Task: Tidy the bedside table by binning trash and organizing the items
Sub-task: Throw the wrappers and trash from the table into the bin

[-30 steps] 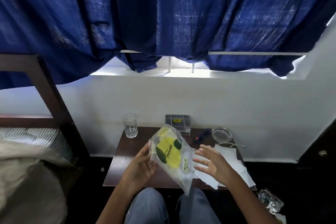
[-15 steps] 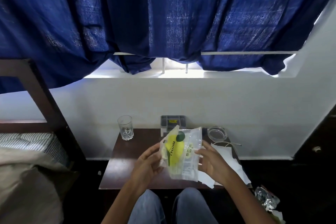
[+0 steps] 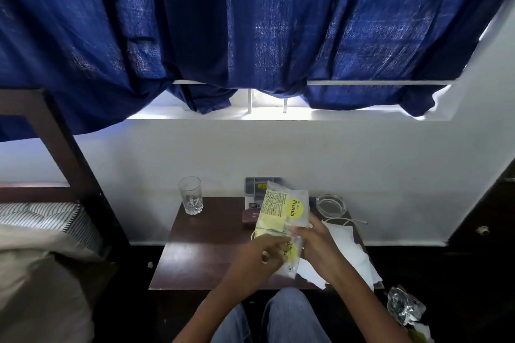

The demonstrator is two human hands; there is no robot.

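Packet [image 3: 282, 211] held above bench [image 3: 200, 259], folded at middle. Left hand [image 3: 256, 259]: fingers curled round lower half. Right hand [image 3: 320, 248]: fingers pinching fold. Glass [image 3: 191, 195] stood back left.

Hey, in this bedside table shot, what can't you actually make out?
All in the head view:
The grey organizer tray: its front is hidden by the plastic packet.
The packet's small print: too small to read.
The dark case on the bedside table: mostly behind the packet.
The white paper: partly under the right hand.
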